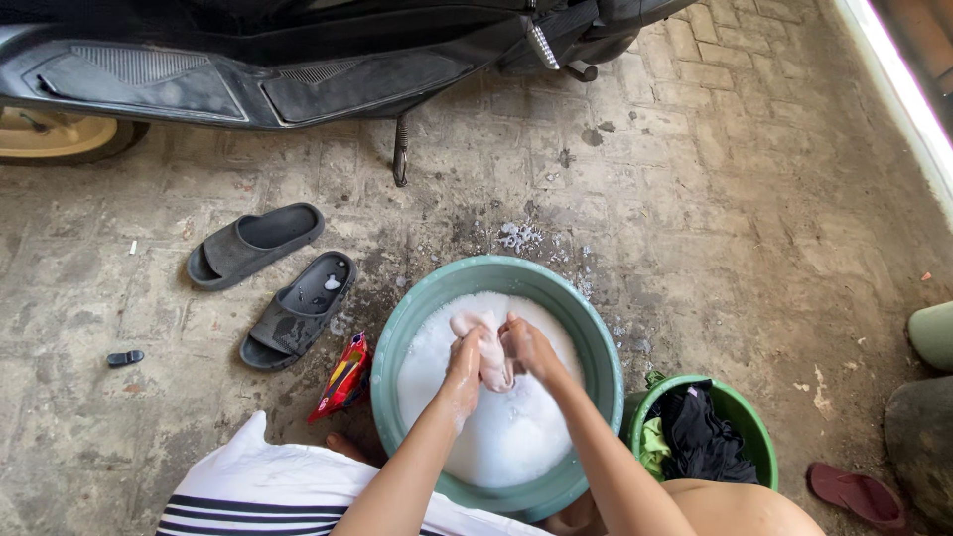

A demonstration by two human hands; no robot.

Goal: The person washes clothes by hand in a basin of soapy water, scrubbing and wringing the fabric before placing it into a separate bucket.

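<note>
Head view looks straight down on a person crouched over a teal basin point(417, 308) full of white suds, standing on a worn brick floor point(715, 228). Both hands meet above the foam: the left hand point(465, 359) and the right hand point(526, 347) each have their grip clamped on a pale pink cloth point(488, 347), bunched between them just over the suds near the middle of the basin, apparently so that drips fall back inside the rim. A red sachet point(342, 377) lies just beside the basin's left wall, within easy reach. To the right, touching or nearly touching the basin, a smaller green bucket point(756, 432) holds dark and green clothes point(695, 437), close by that arm. Two dark slippers point(273, 278) lie apart to the upper left, and a scooter point(298, 69) closes off the far edge. A red sandal point(856, 493) lies at lower right near a rounded green object point(933, 333) whose kind I cannot tell. Open floor shows mainly beyond the basin toward the upper right; the near side is filled by knees and a striped white garment point(268, 486).
</note>
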